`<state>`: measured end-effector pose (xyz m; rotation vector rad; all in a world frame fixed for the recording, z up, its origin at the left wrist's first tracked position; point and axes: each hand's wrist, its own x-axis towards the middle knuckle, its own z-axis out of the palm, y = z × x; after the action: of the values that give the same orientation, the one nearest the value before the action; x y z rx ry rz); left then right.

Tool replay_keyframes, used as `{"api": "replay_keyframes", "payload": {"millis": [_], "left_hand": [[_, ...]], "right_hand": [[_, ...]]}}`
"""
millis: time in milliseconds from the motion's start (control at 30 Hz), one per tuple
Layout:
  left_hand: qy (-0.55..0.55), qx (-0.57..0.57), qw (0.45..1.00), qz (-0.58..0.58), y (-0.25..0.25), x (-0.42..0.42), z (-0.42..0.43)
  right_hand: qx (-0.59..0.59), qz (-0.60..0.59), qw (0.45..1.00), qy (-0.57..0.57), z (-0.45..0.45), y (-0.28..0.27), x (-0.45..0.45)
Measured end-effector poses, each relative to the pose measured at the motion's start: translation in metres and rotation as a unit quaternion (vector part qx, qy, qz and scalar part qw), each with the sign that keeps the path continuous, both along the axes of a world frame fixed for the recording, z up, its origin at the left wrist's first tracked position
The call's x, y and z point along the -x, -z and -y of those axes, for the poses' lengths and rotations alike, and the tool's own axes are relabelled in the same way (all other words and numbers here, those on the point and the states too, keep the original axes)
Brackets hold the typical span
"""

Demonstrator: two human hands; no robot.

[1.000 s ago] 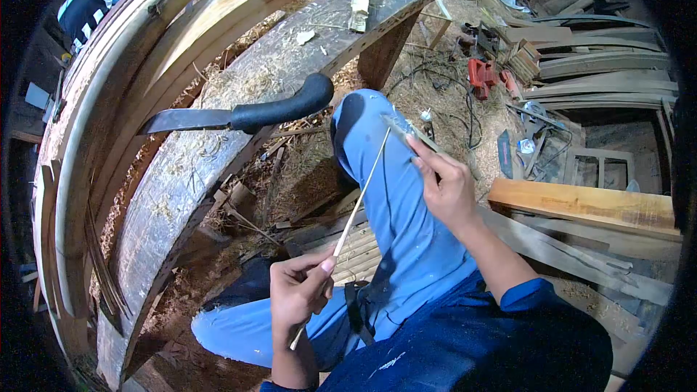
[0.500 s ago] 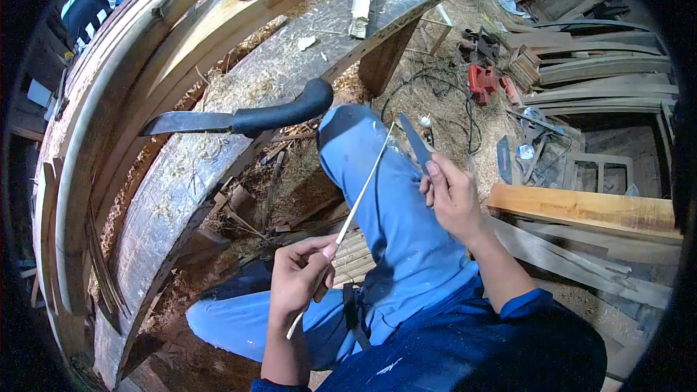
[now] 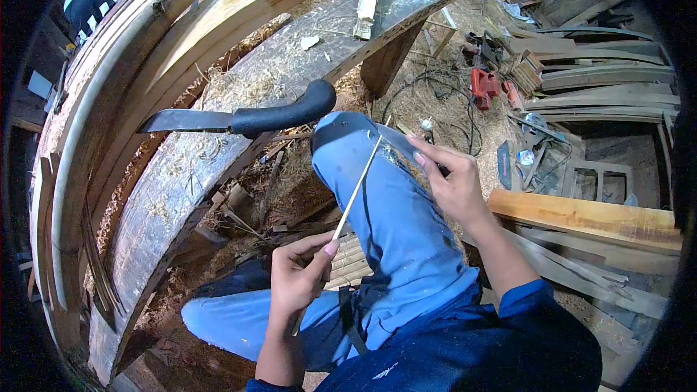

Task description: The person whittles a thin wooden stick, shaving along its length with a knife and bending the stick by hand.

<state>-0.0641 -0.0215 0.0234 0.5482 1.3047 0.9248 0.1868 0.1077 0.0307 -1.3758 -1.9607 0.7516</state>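
Observation:
A thin pale strip [image 3: 361, 181] is pinched in my left hand [image 3: 299, 274], slanting up and right over my thigh. My right hand [image 3: 451, 174] grips a small knife [image 3: 398, 142], its blade against the strip near the upper end, above the blue-trousered knee. The knife's handle is mostly hidden by my fingers. A larger knife [image 3: 239, 119] with a curved black handle lies on the worn bench [image 3: 174, 181] to the left, among fine shavings.
Long curved poles [image 3: 94, 116] line the left side. Red tool [image 3: 482, 88], cable [image 3: 435, 80] and shavings lie on the floor ahead. A yellowish beam [image 3: 581, 215] and stacked boards [image 3: 606, 76] are at right. Another person [image 3: 88, 6] is at the top left.
The small knife has swung from pointing away above the strip back onto it, and my right hand has turned with it. My left hand still holds the strip, with little movement.

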Motion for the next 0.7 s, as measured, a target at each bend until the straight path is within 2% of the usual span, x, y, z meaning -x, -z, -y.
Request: {"api": "replay_keyframes", "payload": {"millis": [67,167,267,367,400,433,567,700], "left_hand": [[-0.012,0.008,1.0,0.022,0.003,0.0,0.002],[-0.013,0.008,1.0,-0.003,0.003,0.001,0.003],[-0.009,0.014,1.0,-0.003,0.001,0.001,0.002],[-0.018,0.006,1.0,0.008,0.003,0.001,0.003],[-0.017,0.009,1.0,0.01,0.001,0.002,0.002],[-0.014,0.013,1.0,0.013,0.0,0.002,0.003],[-0.018,0.011,1.0,0.007,0.001,-0.001,0.003],[-0.01,0.012,1.0,0.013,0.002,0.002,0.005]], "right_hand": [[-0.018,-0.002,1.0,0.003,0.003,0.004,0.003],[-0.055,0.045,0.996,-0.051,0.013,0.006,0.006],[0.003,0.039,0.999,-0.025,0.013,0.003,0.007],[-0.027,0.006,0.998,-0.052,0.018,0.004,0.012],[0.026,0.076,0.995,-0.066,0.023,-0.006,0.012],[0.028,0.076,0.995,-0.065,0.023,-0.005,0.011],[-0.016,-0.009,0.999,-0.046,0.02,0.005,0.011],[0.063,0.062,0.994,-0.066,0.025,-0.002,0.011]]}}
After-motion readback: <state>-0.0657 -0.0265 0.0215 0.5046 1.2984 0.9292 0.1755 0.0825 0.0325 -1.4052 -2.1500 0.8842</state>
